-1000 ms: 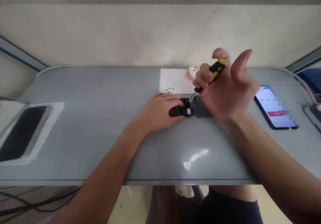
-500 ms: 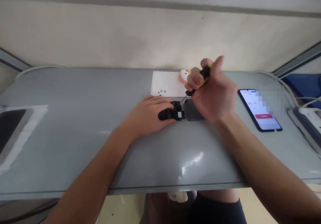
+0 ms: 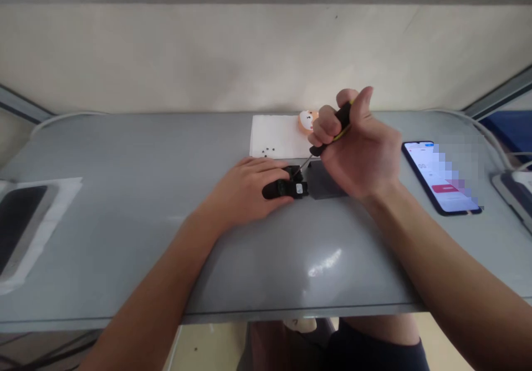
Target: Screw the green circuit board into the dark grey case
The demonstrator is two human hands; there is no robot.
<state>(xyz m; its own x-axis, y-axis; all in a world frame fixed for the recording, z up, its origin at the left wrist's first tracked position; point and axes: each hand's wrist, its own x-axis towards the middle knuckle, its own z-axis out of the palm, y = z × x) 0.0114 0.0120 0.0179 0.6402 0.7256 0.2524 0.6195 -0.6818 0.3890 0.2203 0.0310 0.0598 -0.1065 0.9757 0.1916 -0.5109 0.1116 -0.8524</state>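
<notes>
- Small black plastic device [image 3: 287,189] lies on the grey tabletop [image 3: 166,205] just right of the frame's centre, held down by the left hand.
- Left hand [image 3: 245,191] rests palm down, its fingers [image 3: 268,166] pressed together along the device's far side and clamping it against the tabletop.
- Right hand [image 3: 366,158] is closed round a screwdriver with a black and yellow handle [image 3: 334,130]. The fingers curl tight on the handle and the thumb lies up along it.
- The screwdriver slants down toward the left of the frame and its thin shaft reaches the device's top. The tip is too small to make out.
- Dark grey square block [image 3: 326,181] sits just beside the device, partly under the right hand.
- White paper sheet [image 3: 270,130] lies behind them, carrying tiny black screws [image 3: 268,151]. A small orange and white figure [image 3: 305,120] is at its right edge.
- Lit smartphone [image 3: 440,177] lies at the frame's right.
</notes>
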